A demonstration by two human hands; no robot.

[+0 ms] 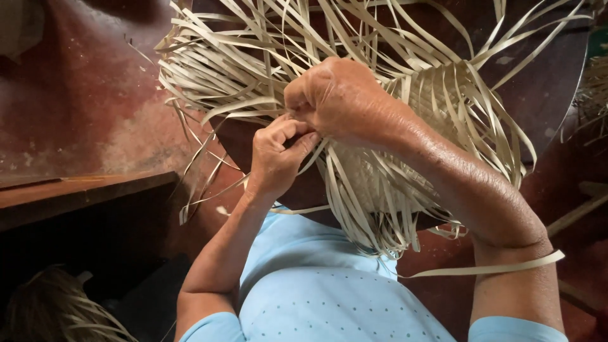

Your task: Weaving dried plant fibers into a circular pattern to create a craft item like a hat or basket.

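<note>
A half-woven piece of pale straw [386, 171] lies on a dark round board [538, 82], with many loose flat strips [228, 69] fanning out to the left, top and right. My left hand [277, 155] pinches strips at the woven edge, fingers curled. My right hand [339, 101] is fisted just above it, gripping strips at the same spot. One loose strip [487, 269] drapes across my right forearm. The weave's centre is partly hidden behind my right wrist.
A worn red floor [76, 95] lies to the left. A dark wooden ledge [82, 193] runs along the left side. Another bundle of straw [69, 313] sits at the bottom left. My light blue dotted garment [323, 297] fills the bottom centre.
</note>
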